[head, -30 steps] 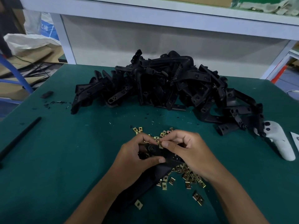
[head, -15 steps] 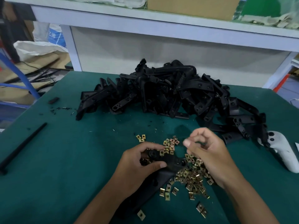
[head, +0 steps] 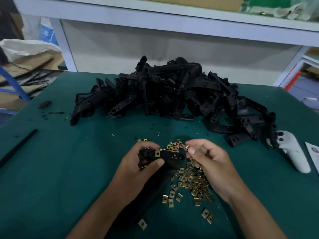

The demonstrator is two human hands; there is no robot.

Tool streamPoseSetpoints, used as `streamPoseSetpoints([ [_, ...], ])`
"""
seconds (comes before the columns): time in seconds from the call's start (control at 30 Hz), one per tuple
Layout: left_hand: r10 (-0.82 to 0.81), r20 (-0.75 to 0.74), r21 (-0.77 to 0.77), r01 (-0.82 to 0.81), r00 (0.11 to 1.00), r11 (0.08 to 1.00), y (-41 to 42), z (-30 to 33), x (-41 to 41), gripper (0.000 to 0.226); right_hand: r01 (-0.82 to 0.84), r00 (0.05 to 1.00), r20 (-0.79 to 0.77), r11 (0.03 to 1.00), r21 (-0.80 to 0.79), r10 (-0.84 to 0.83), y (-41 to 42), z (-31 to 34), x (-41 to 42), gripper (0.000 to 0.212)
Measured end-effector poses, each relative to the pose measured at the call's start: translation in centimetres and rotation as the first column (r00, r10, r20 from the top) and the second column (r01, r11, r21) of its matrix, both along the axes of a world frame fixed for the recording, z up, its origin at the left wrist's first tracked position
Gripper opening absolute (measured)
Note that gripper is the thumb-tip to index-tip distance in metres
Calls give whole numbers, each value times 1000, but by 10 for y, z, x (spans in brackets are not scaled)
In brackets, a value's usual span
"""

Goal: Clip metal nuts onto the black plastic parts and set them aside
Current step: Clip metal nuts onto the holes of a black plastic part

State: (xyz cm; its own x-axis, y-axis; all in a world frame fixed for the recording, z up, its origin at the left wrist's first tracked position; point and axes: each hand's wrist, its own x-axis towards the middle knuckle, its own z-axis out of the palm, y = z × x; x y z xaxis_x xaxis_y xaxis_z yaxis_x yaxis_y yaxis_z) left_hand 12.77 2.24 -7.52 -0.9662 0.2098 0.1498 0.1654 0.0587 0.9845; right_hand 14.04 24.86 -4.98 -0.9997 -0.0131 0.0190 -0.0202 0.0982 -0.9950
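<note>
Item one: on the green worktop [head: 57,169] we hold one black plastic part [head: 170,156] at the centre. Our left hand [head: 138,167] curls its grip round the part's left end, thumb pressed across the lower edge. One metal nut [head: 157,153] already sits clipped on the part's upper edge, just beside the left fingers.

Item two: our right hand [head: 209,163], at 3 o'clock of the part and just clear of its right end, pinches a loose nut [head: 186,147] between thumb and forefinger, the remaining fingers loosely curled.

Item three: a scatter of brass-coloured nuts [head: 191,181] lies on the worktop from 12 o'clock through 5 o'clock of the part, densest beneath the right hand.

Item four: a heap of black plastic parts [head: 172,94] occupies the far side at 12 o'clock.

Item five: a white controller [head: 293,150] lies at 3 o'clock near the heap's right end; a black rod [head: 19,145] lies at 9 o'clock.
</note>
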Motion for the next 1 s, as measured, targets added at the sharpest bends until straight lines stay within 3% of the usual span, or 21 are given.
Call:
streamPoseSetpoints([
  [0.17,-16,-38,-10,16,999,1000,-2,2,5,33,3,1000,-6,1000,-24,-3,0,1,0,21],
  [0.3,-19,-77,-66,14,997,998,-3,2,6,20,-17,1000,-4,999,-28,17,-3,2,1,15],
  [0.5,39,-83,-72,-45,996,996,0,1,5,32,-49,998,-31,998,-50,47,-13,5,4,9],
  [1.0,-16,-207,-125,-11,978,992,2,-3,6,30,-56,998,2,997,-45,56,-26,2,9,7],
])
